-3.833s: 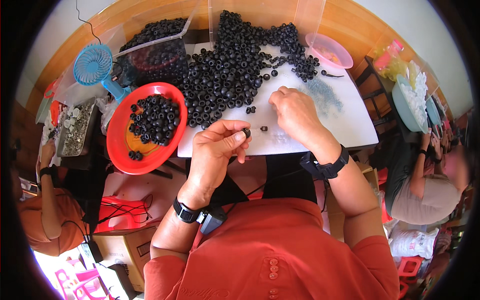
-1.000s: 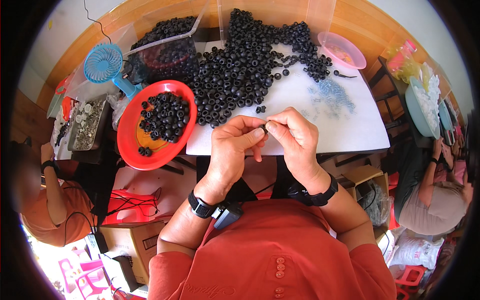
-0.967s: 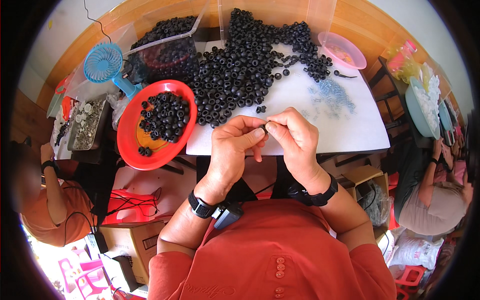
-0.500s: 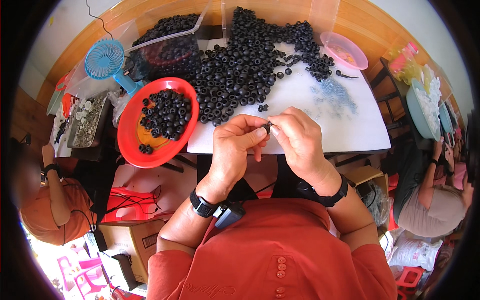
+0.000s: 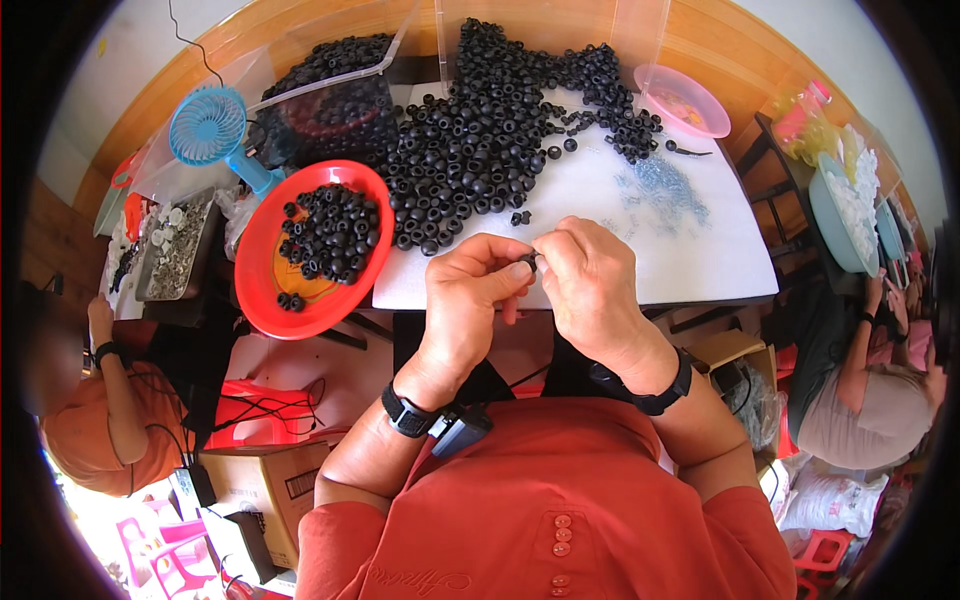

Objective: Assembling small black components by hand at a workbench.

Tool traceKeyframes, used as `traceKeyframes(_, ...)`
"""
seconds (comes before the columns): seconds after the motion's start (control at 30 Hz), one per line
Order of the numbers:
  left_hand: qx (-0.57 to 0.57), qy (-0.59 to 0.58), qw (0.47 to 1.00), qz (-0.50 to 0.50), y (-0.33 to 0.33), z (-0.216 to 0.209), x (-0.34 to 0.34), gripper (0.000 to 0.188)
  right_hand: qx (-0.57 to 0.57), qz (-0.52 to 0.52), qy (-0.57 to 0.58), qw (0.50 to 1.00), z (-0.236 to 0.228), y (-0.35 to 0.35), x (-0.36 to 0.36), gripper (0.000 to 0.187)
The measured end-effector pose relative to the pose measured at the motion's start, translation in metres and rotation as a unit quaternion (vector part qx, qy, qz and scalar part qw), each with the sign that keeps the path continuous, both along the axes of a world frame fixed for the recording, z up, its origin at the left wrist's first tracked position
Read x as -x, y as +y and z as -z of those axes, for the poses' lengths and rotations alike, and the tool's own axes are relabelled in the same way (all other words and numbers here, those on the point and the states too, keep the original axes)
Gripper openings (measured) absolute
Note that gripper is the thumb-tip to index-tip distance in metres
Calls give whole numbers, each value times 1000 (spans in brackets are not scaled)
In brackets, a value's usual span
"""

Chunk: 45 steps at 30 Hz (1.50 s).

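Close together above the table's front edge, my left hand (image 5: 467, 290) and my right hand (image 5: 592, 285) are both closed at the fingertips. A small black part (image 5: 529, 261) is pinched between the left thumb and fingers. The right fingertips press against that part, and whether they hold a separate piece is hidden. Beyond the hands, a big heap of small round hollow black parts (image 5: 465, 150) covers the white tabletop (image 5: 640, 265). A red plate (image 5: 262, 315) to the left bears more of these black parts. Small clear pieces (image 5: 665, 190) lie scattered on the right side of the table.
A blue fan (image 5: 208, 125) stands at the left by a clear bin (image 5: 330, 105) full of black parts. At the back right sits a pink bowl (image 5: 683, 100). People work at both sides, one with a hand (image 5: 101, 320) at the left tray. A cardboard box (image 5: 255, 490) stands below.
My right hand has shifted slightly left and turned, its fingers curling tighter at the small black part. The left hand stays nearly still.
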State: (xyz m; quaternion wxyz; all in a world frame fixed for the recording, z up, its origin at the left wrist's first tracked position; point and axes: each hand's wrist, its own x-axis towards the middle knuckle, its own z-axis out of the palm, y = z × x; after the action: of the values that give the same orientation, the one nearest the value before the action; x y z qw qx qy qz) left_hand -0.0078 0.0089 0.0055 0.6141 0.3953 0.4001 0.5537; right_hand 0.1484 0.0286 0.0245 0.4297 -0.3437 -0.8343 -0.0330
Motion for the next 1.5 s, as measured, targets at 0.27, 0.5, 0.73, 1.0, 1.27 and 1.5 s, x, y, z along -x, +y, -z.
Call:
traceKeyframes(0.27,18,-51,999,5,3,-2,2,11,5,-31,30,999,5,6,3,16)
traceKeyframes(0.5,12,-66,998,18,2,1,4,11,-13,-32,-5,999,-2,-4,1,19)
traceKeyframes(0.73,-21,-50,998,-15,2,-3,-3,11,-71,55,-16,996,19,3,10,21)
traceKeyframes(1.0,-18,84,992,89,6,-5,3,19,-11,-7,-43,999,4,5,-9,25)
traceKeyframes(1.27,-29,65,993,89,4,-3,4,14,-5,-23,-30,999,9,0,-5,26)
traceKeyframes(1.5,-28,69,992,104,6,-3,6,15,-10,2,17,1000,19,-4,-2,24)
